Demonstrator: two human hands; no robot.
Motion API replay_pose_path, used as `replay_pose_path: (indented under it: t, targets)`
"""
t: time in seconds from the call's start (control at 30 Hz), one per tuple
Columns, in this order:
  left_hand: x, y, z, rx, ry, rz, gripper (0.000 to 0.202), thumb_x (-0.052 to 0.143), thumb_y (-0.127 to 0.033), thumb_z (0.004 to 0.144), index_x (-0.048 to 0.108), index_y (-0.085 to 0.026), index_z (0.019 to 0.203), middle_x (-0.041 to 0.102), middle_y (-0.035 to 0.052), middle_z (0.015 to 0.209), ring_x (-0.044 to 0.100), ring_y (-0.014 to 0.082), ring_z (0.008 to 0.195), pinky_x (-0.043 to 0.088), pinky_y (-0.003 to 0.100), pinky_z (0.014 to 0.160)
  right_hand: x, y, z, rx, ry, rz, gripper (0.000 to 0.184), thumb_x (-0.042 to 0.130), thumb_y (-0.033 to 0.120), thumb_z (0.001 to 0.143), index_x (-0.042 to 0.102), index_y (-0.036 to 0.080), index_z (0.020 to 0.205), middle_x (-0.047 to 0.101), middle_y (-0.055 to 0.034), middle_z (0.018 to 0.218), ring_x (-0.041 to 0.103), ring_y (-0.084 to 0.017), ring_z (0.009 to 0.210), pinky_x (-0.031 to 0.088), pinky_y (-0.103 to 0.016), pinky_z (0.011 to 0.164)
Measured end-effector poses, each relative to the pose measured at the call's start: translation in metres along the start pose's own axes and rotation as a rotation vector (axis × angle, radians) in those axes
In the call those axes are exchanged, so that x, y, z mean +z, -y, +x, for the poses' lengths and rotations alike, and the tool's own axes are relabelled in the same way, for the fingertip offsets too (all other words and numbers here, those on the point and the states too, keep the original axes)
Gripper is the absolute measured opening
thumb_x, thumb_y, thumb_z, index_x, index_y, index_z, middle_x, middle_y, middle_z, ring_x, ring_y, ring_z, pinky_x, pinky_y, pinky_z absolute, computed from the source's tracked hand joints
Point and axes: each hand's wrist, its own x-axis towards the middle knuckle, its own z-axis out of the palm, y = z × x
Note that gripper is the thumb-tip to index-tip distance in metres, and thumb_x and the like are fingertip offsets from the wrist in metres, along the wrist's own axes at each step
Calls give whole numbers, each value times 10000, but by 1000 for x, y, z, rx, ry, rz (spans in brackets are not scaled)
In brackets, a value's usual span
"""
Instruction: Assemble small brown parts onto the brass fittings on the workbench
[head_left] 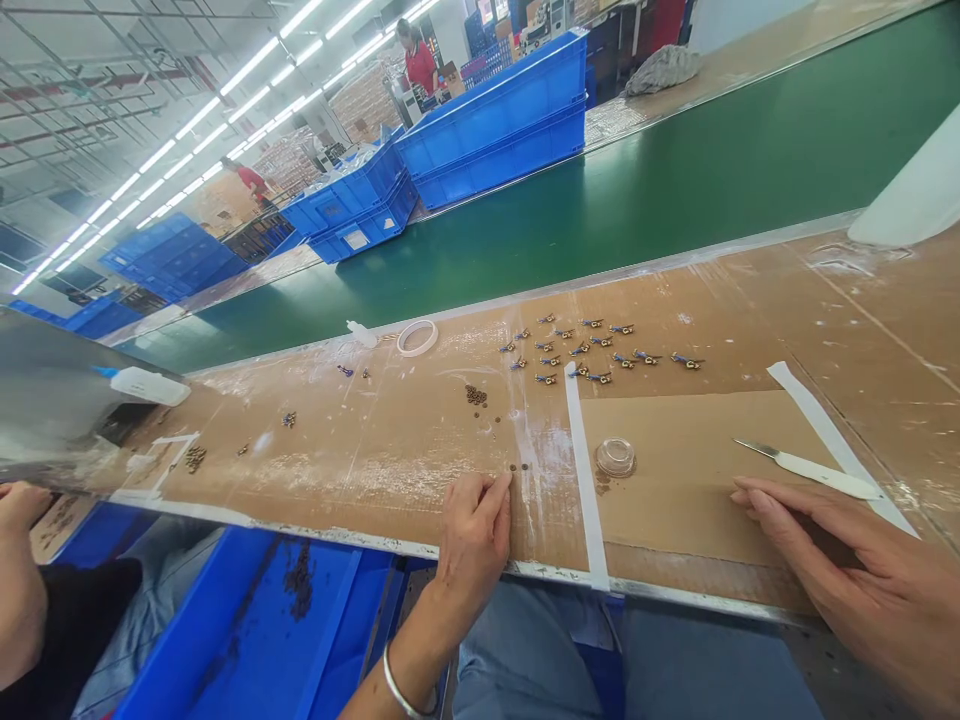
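My left hand (pixel 472 530) rests on the cardboard-covered bench (pixel 375 450), fingers curled under. Its fingertip is just short of two tiny brown pieces (pixel 519 467), and nothing shows in its grip. My right hand (pixel 847 570) lies flat on the cardboard sheet (pixel 690 500) and holds nothing. A white-handled blade (pixel 814 467) lies just beyond its fingers. A small clear dish (pixel 616 457) stands between the hands. Farther back, several small blue-and-gold parts (pixel 592 350) are laid out in rows, with a little heap of brown beads (pixel 475 395) to their left.
A tape roll (pixel 417 337), a small white bottle (pixel 362 335) and a larger white bottle (pixel 150 385) lie at the back left. A green conveyor belt (pixel 600 210) runs behind, with blue crates (pixel 495 130) beyond it. A blue bin (pixel 255 630) sits under the bench edge. Another person's hand (pixel 19 570) is at far left.
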Motion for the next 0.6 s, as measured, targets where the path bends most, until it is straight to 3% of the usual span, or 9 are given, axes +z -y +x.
replay_pose_path:
  t: [0.33,0.6]
  targets:
    - [0,0,2,34,-6,16,354,532,-57,916,573,-184,1244,590,48,845,524,167,767,444,334,705,-1,1,2,-10,-5,-32,309,484,535,903,690,309,946,749,58,918,709,-173,826,535,-305,730]
    - [0,0,3,23,-1,39,322,517,-91,930,598,-192,1225,599,44,834,534,166,764,450,324,698,0,-1,1,31,15,-2,333,481,562,883,692,313,950,750,50,923,710,-183,832,547,-322,792]
